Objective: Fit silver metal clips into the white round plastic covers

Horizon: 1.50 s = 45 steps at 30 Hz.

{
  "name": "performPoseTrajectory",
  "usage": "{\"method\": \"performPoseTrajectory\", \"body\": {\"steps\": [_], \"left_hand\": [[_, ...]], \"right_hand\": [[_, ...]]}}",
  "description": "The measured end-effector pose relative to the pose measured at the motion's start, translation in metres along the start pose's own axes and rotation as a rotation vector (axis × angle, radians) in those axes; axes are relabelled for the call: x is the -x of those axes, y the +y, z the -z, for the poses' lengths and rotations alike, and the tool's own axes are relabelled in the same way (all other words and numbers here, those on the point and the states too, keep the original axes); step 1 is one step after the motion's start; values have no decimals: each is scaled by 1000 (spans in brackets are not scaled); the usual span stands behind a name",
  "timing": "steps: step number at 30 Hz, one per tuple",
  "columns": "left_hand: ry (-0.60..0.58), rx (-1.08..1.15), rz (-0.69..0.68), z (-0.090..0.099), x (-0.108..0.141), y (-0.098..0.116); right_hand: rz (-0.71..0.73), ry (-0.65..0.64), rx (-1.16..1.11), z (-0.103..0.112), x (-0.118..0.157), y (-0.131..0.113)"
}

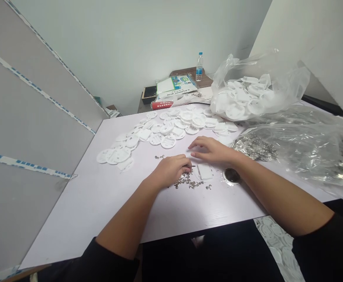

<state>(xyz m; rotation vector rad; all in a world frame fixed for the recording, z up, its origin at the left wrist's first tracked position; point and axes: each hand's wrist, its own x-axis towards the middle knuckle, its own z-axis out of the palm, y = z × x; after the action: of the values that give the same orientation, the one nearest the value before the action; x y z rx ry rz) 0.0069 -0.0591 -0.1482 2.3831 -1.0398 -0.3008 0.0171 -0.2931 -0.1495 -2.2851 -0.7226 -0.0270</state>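
My left hand is closed in a pinch over a scatter of small shiny metal pieces. A thin metal piece shows at its fingertips, mostly hidden by them. Just to the right, a round white plastic part with a raised square block lies on the table. My right hand is held beyond this part, its fingers curved and apart with nothing visible in them. A few more metal pieces lie beyond my left hand.
Many white round parts spread across the table's back. A plastic bag of white parts stands back right, with a clear bag of metal pieces before it. A dark grommet sits beneath my right forearm. A water bottle stands behind.
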Motion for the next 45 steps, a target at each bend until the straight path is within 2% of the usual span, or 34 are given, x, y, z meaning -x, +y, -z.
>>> {"method": "performPoseTrajectory", "body": {"steps": [2,6,11,14,17,20,22,25,28,31,36,40,45], "left_hand": [[6,-34,8,0,0,0],[35,-63,17,1,0,0],[67,-37,46,1,1,1],[97,-53,55,0,1,0],[134,-69,54,-2,1,-3],[205,6,73,-2,-1,-5],[285,106,98,0,-2,-5],[430,286,147,3,-3,-4],[513,461,203,5,-4,-3],[494,612,269,5,-5,-1],[486,708,315,4,-5,0],[513,646,354,2,-5,-1],[540,578,325,-3,-5,-4]], "right_hand": [[73,-112,-11,13,4,-2],[5,-345,40,22,9,-9],[-22,-442,132,15,11,-16],[-38,-414,128,16,11,-12],[-21,-333,118,18,9,-5],[-31,-218,-25,19,6,2],[-93,-106,-231,17,3,4],[-219,22,-726,10,-1,-1],[-285,16,-1149,-1,-4,-10],[-297,22,-1301,-12,-6,-18],[-321,34,-1237,-25,-6,-23],[-322,59,-1078,-30,-5,-21],[-318,68,-865,-30,-3,-23]]}}
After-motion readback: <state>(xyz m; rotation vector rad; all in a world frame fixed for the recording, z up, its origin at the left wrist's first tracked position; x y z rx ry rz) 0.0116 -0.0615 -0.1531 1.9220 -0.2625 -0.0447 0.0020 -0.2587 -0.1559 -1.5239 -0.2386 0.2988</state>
